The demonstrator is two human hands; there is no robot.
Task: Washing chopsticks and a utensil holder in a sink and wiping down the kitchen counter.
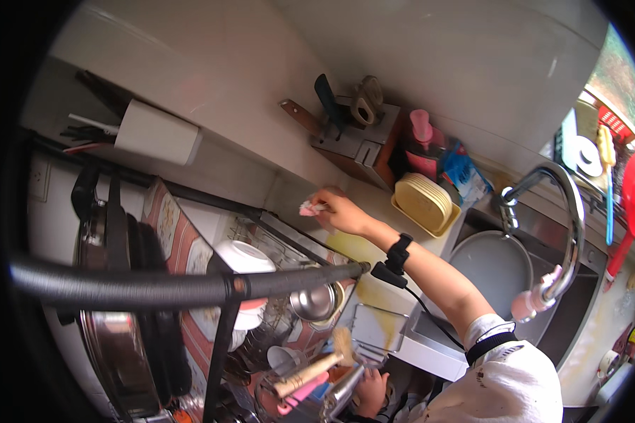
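My right hand [337,211] reaches into the back corner of the counter. Its fingers are closed on a small crumpled pink and white cloth [309,209]. A black strap with a small device and a cable circles that wrist. Yellowish liquid [351,245] is spread on the pale counter below the hand and forearm. Low in the picture, my left hand [371,392] is beside the metal utensil holder at the dish rack's end. Its fingers are partly hidden there, so I cannot tell whether they grip anything.
A black-framed dish rack [190,287] with bowls and pans fills the left. Behind my right arm stand a knife block [363,151], a pink bottle [422,151] and stacked yellow containers [423,197]. A grey pan [492,271] lies in the sink under the curved faucet [575,204].
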